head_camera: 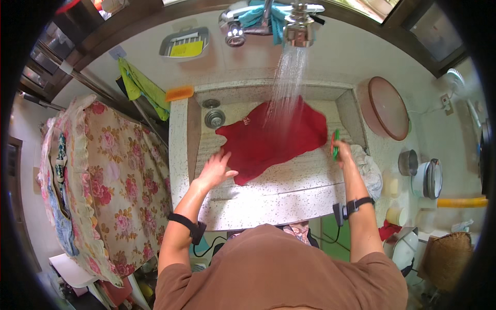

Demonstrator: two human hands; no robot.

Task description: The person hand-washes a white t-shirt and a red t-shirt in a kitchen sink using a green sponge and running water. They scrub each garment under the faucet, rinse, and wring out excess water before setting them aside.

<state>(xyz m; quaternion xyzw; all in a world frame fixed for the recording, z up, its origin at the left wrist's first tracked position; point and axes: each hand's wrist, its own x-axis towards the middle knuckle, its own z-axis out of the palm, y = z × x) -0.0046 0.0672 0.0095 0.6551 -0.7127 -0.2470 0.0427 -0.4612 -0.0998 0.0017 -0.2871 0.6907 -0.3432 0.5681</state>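
A wet red cloth garment (275, 139) with a small white print lies spread in a speckled stone sink (267, 213). Water falls on it from a chrome faucet head (299, 35). At the garment's lower left edge is my left hand (217, 169), fingers apart, the fingertips at the cloth. My right hand (342, 152) grips a green and orange scrub brush (335, 145) just right of the garment, without touching it. The brush's bristles cannot be made out.
A metal drain (214, 118) sits at the sink's back left. An orange brush (179, 93) lies on the left rim. A white cloth (366, 170) rests on the right rim, near a pink basin (388, 108) and a metal pot (408, 162). Floral fabric (128, 182) hangs at left.
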